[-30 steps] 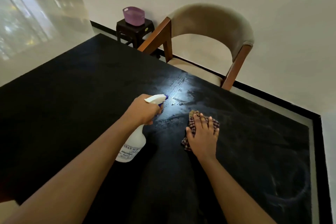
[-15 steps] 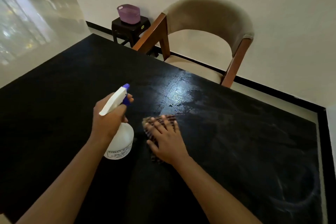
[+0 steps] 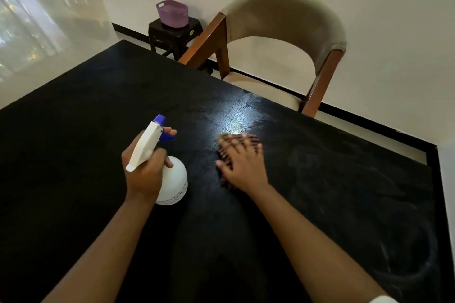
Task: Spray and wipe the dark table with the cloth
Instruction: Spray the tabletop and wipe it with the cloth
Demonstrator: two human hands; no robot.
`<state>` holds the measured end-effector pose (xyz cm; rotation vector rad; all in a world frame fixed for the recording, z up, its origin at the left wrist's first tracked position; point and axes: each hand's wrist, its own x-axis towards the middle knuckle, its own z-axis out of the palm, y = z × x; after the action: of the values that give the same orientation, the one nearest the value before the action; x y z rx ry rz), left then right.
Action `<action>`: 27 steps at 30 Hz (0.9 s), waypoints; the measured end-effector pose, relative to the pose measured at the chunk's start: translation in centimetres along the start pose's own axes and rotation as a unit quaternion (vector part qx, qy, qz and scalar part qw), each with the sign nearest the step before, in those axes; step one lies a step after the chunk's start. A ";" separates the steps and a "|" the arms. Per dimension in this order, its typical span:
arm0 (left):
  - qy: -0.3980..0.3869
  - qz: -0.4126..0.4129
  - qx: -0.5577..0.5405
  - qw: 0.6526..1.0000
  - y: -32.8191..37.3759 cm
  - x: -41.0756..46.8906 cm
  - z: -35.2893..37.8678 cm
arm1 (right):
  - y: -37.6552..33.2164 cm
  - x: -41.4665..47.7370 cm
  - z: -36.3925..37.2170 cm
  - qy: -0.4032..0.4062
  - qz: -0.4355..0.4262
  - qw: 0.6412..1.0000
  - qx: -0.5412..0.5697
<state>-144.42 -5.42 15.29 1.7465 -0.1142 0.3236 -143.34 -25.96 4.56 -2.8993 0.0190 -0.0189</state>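
White spray bottle (image 3: 173, 179), contents not visible, gripped by left hand (image 3: 145, 172); flat-fingered right hand (image 3: 243, 167) covers blurred, apparently checked cloth (image 3: 254, 141) on table (image 3: 344, 179).

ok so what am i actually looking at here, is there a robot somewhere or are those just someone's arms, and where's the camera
There is no robot here. Those are a person's two bare arms. The pictures come from one wide-angle camera worn on the person's head, looking forward and down, which is why the arms reach in from the bottom edge.

The left hand holds a white spray bottle with a blue nozzle, upright, one finger at the trigger. The right hand presses flat, fingers spread, on a checked cloth lying on the dark table. That hand looks blurred, so it is probably mid-wipe.

Just beyond the cloth a wet patch shines. Past the table's far edge stand a chair and a purple basket on a small dark stool.
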 end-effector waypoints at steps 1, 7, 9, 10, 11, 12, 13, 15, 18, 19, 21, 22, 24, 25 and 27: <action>0.002 0.000 -0.006 1.000 0.1 0.1 0.2 | -0.7 -0.2 0.2 -0.021 -0.051 0.998 -0.004; 0.008 0.009 -0.015 1.000 -0.3 0.9 1.1 | 5.9 2.9 -1.1 0.032 0.080 0.996 -0.021; 0.009 0.012 -0.015 1.000 -0.6 1.1 1.4 | 9.1 3.7 -2.0 0.059 0.194 0.979 -0.006; 0.009 0.014 -0.016 1.000 -0.8 1.2 1.5 | 9.9 3.9 -2.3 0.071 0.241 0.968 0.007; 0.009 0.018 -0.016 1.000 -1.0 1.3 1.5 | 9.9 4.1 -2.2 0.078 0.277 0.958 0.014; 0.009 0.020 -0.017 1.000 -1.2 1.3 1.6 | 9.3 4.4 -2.0 0.080 0.295 0.952 0.013; 0.011 0.019 -0.017 1.000 -1.2 1.4 1.7 | 8.1 4.5 -1.6 0.078 0.286 0.955 0.006; 0.010 0.012 -0.020 1.000 -1.3 1.5 2.1 | 4.8 4.8 -0.5 0.066 0.182 0.981 -0.002; 0.009 0.007 -0.022 1.000 -1.4 1.9 2.7 | 0.9 4.4 0.1 -0.003 -0.023 1.000 -0.006; 0.011 0.004 -0.023 1.000 -1.4 2.1 2.9 | 0.9 4.5 0.0 -0.018 -0.056 0.998 -0.012; 0.013 0.005 -0.024 1.000 -1.4 2.4 3.1 | 2.9 5.2 -0.7 -0.006 -0.043 0.999 -0.017; 0.009 0.010 -0.024 1.000 -1.4 2.5 3.3 | 4.6 5.7 -1.1 0.014 -0.001 1.000 -0.015; 0.003 0.016 -0.019 1.000 -1.5 2.8 3.7 | 8.8 6.7 -1.8 0.054 0.120 0.991 -0.006; 0.003 0.014 -0.017 1.000 -1.4 2.9 3.8 | 10.7 7.1 -2.2 0.069 0.181 0.981 0.004; 0.004 0.013 -0.025 1.000 -1.5 3.1 4.0 | 12.7 7.7 -2.9 0.081 0.276 0.957 0.027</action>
<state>-140.48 -8.73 14.04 1.6962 -0.1373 0.3435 -135.82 -39.08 4.45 -2.7237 0.8354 -0.1548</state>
